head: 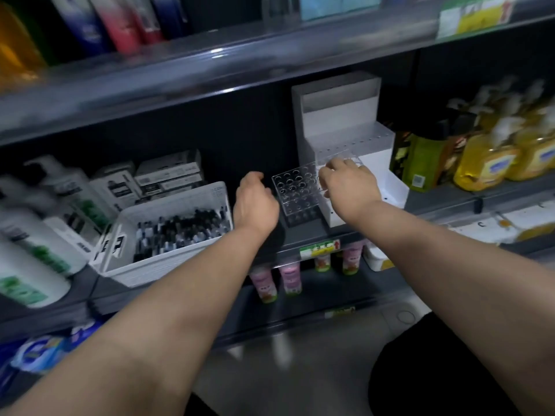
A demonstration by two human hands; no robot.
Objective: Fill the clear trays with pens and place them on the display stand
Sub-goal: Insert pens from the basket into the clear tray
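Clear tray [295, 196]: on the shelf, touching the left side of the white display stand [342, 130]; its holes are empty.
Handling: judged light, stiff and slick, and likely to chip; best held by two opposite side walls.
Pointing: holes face up, with the top close to square, so the long axis is hard to call.
Right hand [348, 184]: fingers curled and apparently pinching the tray's stand-side edge.
Left hand [255, 202]: just past the tray's far side; fingers hidden, so I cannot tell its hold.
Pens [180, 229]: in a white basket [156, 268], well left of the stand.
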